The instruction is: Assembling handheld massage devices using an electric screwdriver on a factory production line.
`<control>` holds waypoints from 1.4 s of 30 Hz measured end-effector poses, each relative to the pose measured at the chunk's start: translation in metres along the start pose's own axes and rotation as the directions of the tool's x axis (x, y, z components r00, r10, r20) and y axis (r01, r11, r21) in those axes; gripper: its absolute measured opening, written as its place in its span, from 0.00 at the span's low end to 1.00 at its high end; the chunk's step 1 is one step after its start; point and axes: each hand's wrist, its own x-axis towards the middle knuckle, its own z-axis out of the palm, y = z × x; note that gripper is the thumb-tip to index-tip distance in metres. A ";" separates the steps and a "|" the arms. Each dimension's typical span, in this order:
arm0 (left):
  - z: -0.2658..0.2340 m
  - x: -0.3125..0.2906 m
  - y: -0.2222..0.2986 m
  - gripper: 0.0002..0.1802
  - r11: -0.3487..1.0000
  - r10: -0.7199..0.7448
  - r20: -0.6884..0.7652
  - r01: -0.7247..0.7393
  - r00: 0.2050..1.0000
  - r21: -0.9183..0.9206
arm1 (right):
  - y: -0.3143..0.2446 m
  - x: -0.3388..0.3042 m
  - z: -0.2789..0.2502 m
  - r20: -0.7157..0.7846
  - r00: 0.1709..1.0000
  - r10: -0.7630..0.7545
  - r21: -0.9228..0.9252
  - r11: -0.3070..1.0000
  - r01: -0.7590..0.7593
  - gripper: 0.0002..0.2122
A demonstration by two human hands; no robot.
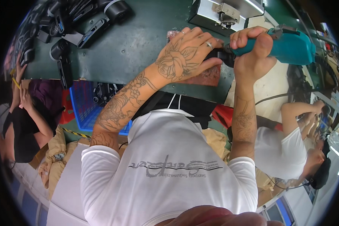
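My left hand [182, 54] lies over a worn reddish pad [205, 78] on the bench. Its thumb and fingers grip a small black part [214, 55], most of which the hand hides. In my right hand [252, 52] is a teal electric screwdriver [293, 47], held lying sideways with its nose pointing left at the black part. The fingers wrap round the front of its body. Whether the bit touches the part cannot be made out.
Black handheld devices [79, 26] are heaped at the back left of the green bench [147, 22]. A metal fixture [226, 15] stands at the back right. A blue crate [81, 113] sits below the front edge. Co-workers sit left [26, 124] and right [284, 150]. A dark cable [290, 92] runs at right.
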 end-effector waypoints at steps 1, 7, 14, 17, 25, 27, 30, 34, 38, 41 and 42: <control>0.001 -0.001 -0.001 0.20 1.000 -0.002 0.004 0.002 1.000 -0.021 | -0.003 0.001 0.002 -0.027 0.999 0.031 -0.035 0.999 -0.032 0.22; -0.003 -0.002 0.000 0.17 0.998 -0.015 0.041 0.018 0.999 -0.060 | 0.000 0.036 0.003 -0.145 0.982 -0.123 0.028 0.991 0.128 0.28; -0.003 -0.003 0.001 0.16 0.997 -0.020 0.041 0.023 0.999 -0.075 | 0.024 0.050 0.017 -0.046 0.965 -0.260 -0.011 0.966 0.260 0.22; 0.001 -0.004 -0.001 0.16 0.997 -0.001 0.007 0.001 1.000 -0.073 | 0.022 0.050 0.019 -0.056 0.975 -0.216 0.009 0.976 0.217 0.22; 0.003 -0.005 -0.005 0.17 0.996 -0.020 -0.017 0.018 1.000 -0.090 | -0.017 0.008 0.011 -0.117 0.990 -0.082 0.091 0.991 0.093 0.21; 0.006 -0.003 -0.004 0.17 0.995 0.018 -0.062 -0.024 0.998 -0.099 | -0.026 -0.005 -0.003 -0.036 0.997 -0.062 0.166 0.984 0.067 0.25; 0.003 -0.002 -0.004 0.17 0.995 0.013 -0.063 -0.019 0.998 -0.094 | -0.026 -0.020 -0.004 -0.072 0.997 -0.025 0.084 0.996 0.031 0.28; -0.001 -0.004 0.000 0.17 0.996 -0.037 -0.011 0.036 0.999 -0.088 | -0.021 -0.024 -0.003 -0.071 0.996 -0.053 0.088 0.994 0.059 0.26; -0.003 -0.004 0.001 0.17 0.997 -0.036 -0.007 0.035 0.999 -0.072 | -0.014 -0.025 -0.005 -0.077 0.996 -0.045 0.113 0.992 0.054 0.24; 0.000 -0.005 0.002 0.16 0.996 -0.043 -0.006 0.042 0.999 -0.074 | -0.004 -0.025 -0.006 -0.071 0.996 -0.047 0.107 0.993 0.055 0.21; 0.000 -0.004 0.001 0.16 0.996 -0.040 0.003 0.040 0.999 -0.078 | -0.002 -0.024 -0.008 -0.056 0.997 -0.046 0.166 0.985 0.054 0.19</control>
